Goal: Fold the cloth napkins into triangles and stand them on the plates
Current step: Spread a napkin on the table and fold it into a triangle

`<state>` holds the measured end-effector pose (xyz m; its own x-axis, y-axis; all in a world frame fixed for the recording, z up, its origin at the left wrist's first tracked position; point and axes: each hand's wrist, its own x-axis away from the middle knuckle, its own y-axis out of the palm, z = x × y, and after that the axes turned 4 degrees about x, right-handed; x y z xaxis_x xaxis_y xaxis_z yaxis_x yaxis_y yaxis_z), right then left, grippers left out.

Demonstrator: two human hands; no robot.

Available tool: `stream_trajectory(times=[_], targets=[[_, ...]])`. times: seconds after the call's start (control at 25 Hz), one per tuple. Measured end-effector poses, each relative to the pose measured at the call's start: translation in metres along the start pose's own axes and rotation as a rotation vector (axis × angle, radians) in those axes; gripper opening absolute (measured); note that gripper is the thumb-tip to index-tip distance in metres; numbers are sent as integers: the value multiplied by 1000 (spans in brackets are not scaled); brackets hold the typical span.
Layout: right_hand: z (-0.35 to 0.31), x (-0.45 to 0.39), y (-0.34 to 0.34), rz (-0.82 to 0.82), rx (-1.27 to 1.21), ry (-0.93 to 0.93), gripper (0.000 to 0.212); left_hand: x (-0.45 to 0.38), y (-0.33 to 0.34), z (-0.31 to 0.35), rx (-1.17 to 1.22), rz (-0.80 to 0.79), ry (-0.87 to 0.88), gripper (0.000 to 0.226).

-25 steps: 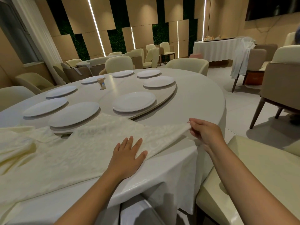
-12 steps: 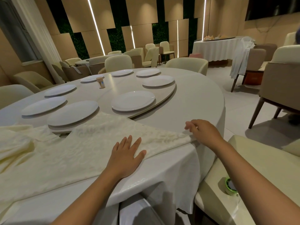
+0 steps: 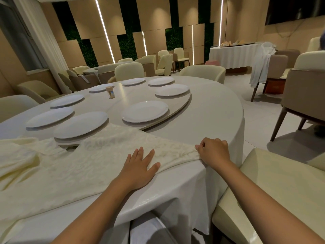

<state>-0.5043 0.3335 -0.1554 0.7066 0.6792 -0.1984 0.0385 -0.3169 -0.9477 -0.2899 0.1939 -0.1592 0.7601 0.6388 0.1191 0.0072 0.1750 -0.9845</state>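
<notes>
Under the flat fingers [image 3: 140,152] lies a matt cream cloth napkin [image 3: 88,164] with a woven raised pattern. Past the fingertips, glossy white plates [image 3: 145,111] shine; the tablecloth [image 3: 202,111] looks smooth.

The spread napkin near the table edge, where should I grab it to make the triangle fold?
Take the napkin by its pointed right corner, where the right hand already pinches it, coming from the right and folding leftward. It tapers to a tip there, while the left hand presses the middle flat as an anchor.
</notes>
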Motion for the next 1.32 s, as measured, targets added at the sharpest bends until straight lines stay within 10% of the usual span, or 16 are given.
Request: stream_trajectory(times=[0.56,1.08,1.32], targets=[[-24,14,5,85,120,-181,34,-2,8,19,-29,23,70,62],[-23,28,6,-298,134,-123,59,-2,9,20,-2,39,57,63],[-105,45,2,-125,-78,-429,50,38,-14,6,255,385,-18,49]])
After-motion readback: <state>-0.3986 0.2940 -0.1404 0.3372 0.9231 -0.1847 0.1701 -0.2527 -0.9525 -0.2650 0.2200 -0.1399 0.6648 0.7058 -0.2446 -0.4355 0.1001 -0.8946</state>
